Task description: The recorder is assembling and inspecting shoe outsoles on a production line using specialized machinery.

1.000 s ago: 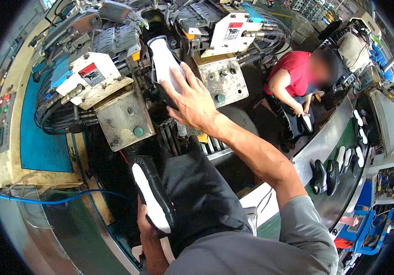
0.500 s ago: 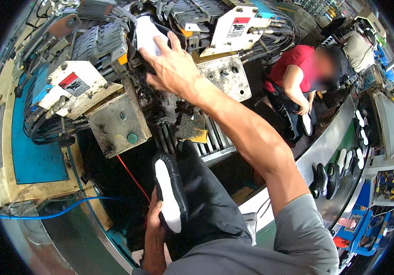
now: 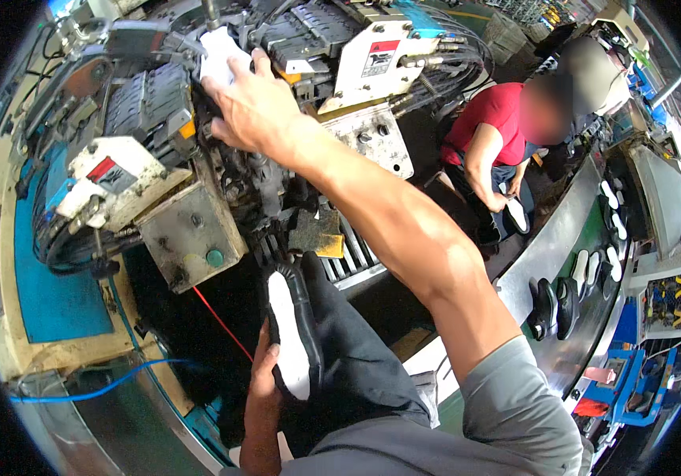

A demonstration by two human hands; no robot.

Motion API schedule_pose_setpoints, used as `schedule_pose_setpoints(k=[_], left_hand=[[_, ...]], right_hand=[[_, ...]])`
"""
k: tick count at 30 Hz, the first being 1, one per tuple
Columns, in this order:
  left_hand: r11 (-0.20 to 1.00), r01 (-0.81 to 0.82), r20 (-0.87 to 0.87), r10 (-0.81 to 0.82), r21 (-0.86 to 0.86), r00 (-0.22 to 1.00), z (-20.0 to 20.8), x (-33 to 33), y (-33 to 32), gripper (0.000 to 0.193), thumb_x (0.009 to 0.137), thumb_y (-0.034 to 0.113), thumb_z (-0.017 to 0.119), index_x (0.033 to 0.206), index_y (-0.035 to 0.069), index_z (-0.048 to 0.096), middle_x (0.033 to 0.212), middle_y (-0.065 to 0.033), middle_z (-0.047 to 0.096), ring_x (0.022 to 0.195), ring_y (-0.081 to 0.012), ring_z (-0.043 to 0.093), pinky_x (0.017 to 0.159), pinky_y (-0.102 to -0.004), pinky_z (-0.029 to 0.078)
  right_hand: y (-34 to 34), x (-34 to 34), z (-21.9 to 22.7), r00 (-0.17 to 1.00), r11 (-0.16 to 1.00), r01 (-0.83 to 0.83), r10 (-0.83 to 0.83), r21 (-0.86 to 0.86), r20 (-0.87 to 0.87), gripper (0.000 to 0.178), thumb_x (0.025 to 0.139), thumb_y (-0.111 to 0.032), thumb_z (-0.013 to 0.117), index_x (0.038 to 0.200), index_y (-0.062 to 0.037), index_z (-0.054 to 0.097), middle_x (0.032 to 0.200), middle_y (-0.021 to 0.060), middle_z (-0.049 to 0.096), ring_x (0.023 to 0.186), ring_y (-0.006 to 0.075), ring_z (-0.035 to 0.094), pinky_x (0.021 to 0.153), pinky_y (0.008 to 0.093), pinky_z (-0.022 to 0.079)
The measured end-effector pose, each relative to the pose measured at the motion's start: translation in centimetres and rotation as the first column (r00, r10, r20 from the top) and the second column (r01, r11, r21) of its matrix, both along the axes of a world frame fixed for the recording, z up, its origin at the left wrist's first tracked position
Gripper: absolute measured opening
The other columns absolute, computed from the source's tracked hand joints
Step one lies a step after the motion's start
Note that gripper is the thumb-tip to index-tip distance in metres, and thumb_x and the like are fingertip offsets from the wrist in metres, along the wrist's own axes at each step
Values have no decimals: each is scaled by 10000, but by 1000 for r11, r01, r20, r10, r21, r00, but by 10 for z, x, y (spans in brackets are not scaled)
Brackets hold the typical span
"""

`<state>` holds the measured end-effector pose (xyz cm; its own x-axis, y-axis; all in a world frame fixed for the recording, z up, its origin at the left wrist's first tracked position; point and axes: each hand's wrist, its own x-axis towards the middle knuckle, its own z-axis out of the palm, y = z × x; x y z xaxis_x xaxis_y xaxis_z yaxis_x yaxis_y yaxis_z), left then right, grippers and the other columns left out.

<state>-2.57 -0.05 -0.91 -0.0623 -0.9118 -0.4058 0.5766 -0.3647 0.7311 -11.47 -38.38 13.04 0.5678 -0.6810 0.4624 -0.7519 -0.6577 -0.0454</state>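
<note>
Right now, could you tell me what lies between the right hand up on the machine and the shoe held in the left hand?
In the head view, between the right hand and the shoe sits dark machine housing, a yellowish worn block and a ribbed metal grille.

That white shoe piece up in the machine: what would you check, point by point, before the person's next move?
1. Right hand has contact with the white shoe piece: ok, fingers lie on it.
2. White shoe piece seated fully in the machine: cannot tell, the hand and clamps hide its base.
3. Left hand has a firm hold on the black shoe: ok, fingers wrap its side, white sole up.
4. Right forearm free of the machine's clamps: cannot tell, it passes close over them.
5. Seated person in the red shirt out of reach: ok, well to the right.
</note>
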Motion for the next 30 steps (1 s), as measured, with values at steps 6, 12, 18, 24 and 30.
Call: schedule_pose_setpoints(k=[6,12,18,24,30], left_hand=[[994,-86,16,87,-74,996,-14,11,6,789,1047,313,606,1733,71,303,1556,-158,591,1365,-291,638,1137,-471,553],[981,-28,151,58,-193,987,2,-7,15,980,962,378,737,1754,53,259,1673,-164,473,1475,-304,540,1231,-438,453],[957,35,427,97,-289,899,-6,-37,55,967,959,136,728,1769,70,205,1712,-163,390,1526,-287,478,1252,-419,417],[973,-55,217,105,-226,970,8,-39,75,972,973,235,726,1768,71,192,1635,-198,461,1456,-315,545,1200,-437,485],[934,-122,174,189,-336,966,-1,-36,104,914,1027,485,680,1720,54,268,1571,-190,521,1414,-318,571,1196,-466,477]], right_hand=[[41,-19,-30,886,991,-104,129,-80,445,619,960,-391,749,1476,-61,657,1522,223,616,1474,427,530,1217,551,450],[269,-118,-125,552,447,-508,-488,737,676,683,1127,-439,631,1637,-4,501,1660,210,538,1553,300,481,1299,415,354],[397,-98,-146,432,414,-474,-660,777,615,646,1154,-397,604,1620,34,486,1405,198,706,1292,230,647,1122,372,504],[407,-134,-123,202,12,-918,-845,395,495,804,1148,-558,547,1733,-57,318,1576,151,568,1375,226,614,1113,426,563],[457,-135,-122,323,-45,-902,-730,429,602,847,1143,-567,547,1775,-109,217,1686,146,437,1501,263,511,1156,428,537]])
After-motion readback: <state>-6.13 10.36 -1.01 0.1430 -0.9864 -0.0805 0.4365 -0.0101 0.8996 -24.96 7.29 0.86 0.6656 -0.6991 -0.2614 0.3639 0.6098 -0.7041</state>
